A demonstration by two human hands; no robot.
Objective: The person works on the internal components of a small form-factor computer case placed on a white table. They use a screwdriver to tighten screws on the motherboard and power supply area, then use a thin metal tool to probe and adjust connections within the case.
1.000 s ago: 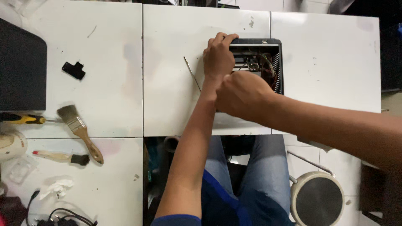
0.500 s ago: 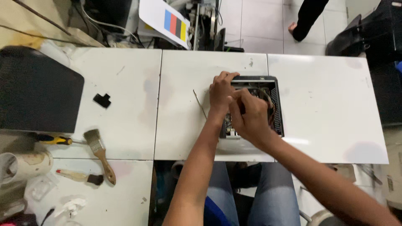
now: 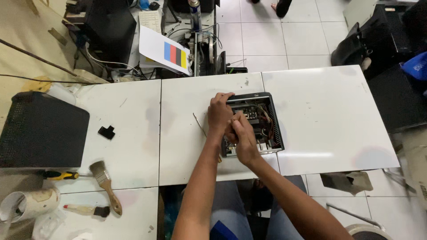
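Centrally, left hand [image 3: 219,114] and right hand [image 3: 243,138] in open computer case [image 3: 272,120], fingers' grip unclear, striped card [image 3: 165,50] behind.

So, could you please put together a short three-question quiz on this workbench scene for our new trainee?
1. True or false: both hands are at the open computer case.
2. Which lies nearest the yellow-handled screwdriver? A) paintbrush B) small black part C) colour-striped sheet
3. Fill in: the left hand grips the case's ____ edge, as the camera sees it.

Key
1. True; the right hand reaches inside it, beside the left.
2. A
3. Left
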